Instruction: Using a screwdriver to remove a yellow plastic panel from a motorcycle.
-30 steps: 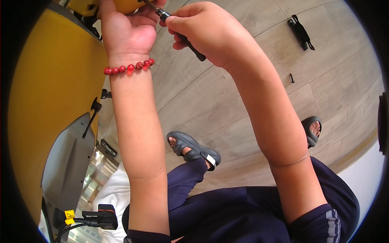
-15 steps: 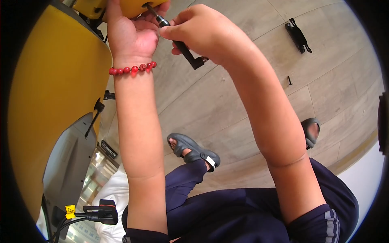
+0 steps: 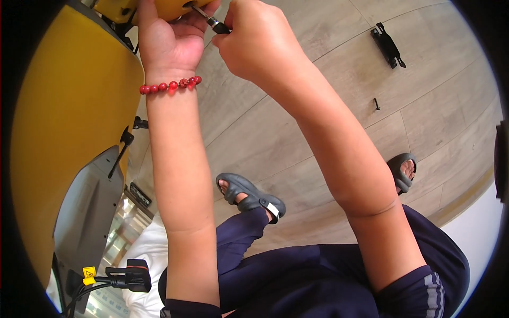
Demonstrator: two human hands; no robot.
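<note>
Our right hand [image 3: 254, 40] is closed round the screwdriver's [image 3: 218, 25] dark handle; our left hand [image 3: 172, 49] lies palm up against the yellow housing [image 3: 165, 9], whether gripping or merely supporting we cannot tell. The tip sits at a hole [image 3: 189, 4] by the housing's near edge. We do best keeping shaft and hole aligned, pressing steadily. We count one screwdriver, one black bracket [image 3: 387, 46] and, nearer the floor's [image 3: 328, 74] lower-right edge, one small screw [image 3: 376, 104].
</note>
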